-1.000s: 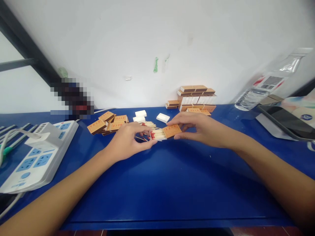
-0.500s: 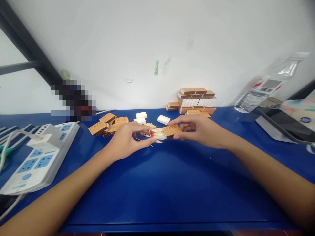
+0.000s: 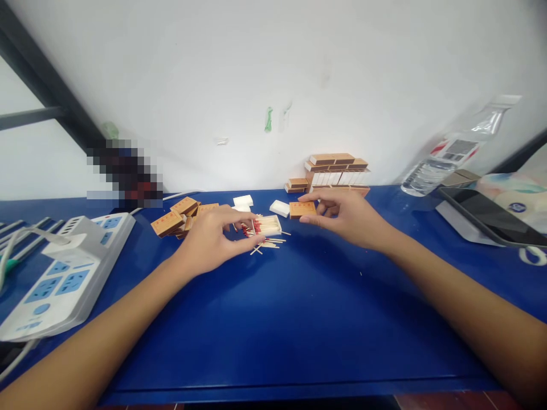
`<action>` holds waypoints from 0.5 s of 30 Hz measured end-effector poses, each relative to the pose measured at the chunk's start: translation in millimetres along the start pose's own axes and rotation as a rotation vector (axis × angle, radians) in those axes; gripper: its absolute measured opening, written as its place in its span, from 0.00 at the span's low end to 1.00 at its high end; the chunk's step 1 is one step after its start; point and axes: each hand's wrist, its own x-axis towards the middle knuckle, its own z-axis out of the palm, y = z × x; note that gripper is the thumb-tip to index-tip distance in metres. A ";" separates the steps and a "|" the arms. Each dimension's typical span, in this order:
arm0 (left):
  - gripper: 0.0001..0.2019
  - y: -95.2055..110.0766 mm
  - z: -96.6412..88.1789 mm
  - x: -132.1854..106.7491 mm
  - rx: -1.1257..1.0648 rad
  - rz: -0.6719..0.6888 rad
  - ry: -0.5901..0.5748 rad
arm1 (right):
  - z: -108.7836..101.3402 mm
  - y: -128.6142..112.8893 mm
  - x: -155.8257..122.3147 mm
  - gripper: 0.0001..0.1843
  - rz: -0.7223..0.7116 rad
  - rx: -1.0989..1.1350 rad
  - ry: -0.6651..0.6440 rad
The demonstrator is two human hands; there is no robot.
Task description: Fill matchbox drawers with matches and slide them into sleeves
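A person's left hand (image 3: 209, 234) grips the near-left end of an open white cardboard matchbox tray (image 3: 270, 225) between thumb and fingers at a glossy blue desk (image 3: 316, 324), red-headed wooden matches lying inside. The right hand (image 3: 342, 215) pinches the right end of an orange printed cardboard matchbox sleeve (image 3: 301, 209), held apart from the tray, to its right and slightly farther back. Loose pale matchsticks (image 3: 270, 244) lie scattered on the desk just in front of the tray, some crossing one another. Behind the tray rest small white cardboard boxes (image 3: 280, 208), one of them just beside the sleeve's left end. A jumbled pile of orange matchboxes (image 3: 168, 222) sits left of the left hand, partly hidden by it. Beyond the right hand, more orange-and-brown matchboxes (image 3: 333, 166) stand stacked near the white wall (image 3: 205, 85). A clear plastic bottle (image 3: 444, 156) leans at far right.
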 end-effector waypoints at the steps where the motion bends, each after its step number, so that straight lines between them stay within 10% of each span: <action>1: 0.12 0.1 0.6 -0.1 -0.003 0.005 -0.011 | 0.3 -0.2 0.0 0.28 -0.009 -0.009 -0.006; 15: 0.14 -9.3 -4.5 1.9 0.020 -0.052 0.036 | 1.0 -6.8 -1.7 0.27 0.114 0.344 -0.216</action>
